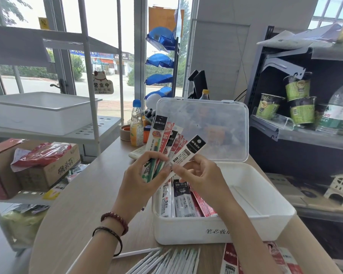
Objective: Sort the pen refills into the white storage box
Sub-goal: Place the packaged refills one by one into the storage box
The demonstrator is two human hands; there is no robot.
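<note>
Loose refills cut by bottom edge; boxed packs partly hidden.

We see fanned refill packs, red and black headers, upright above the white storage box. Box open, clear lid tilted back. More packs lie in its left end. Loose white refills and red packs lie just in front.

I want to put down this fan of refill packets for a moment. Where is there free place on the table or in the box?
Bare: the right half of the white storage box, beside the packets filed at its left; also the tabletop left of the box. Crowded: the near edge, with loose white refills and red packets.
</note>
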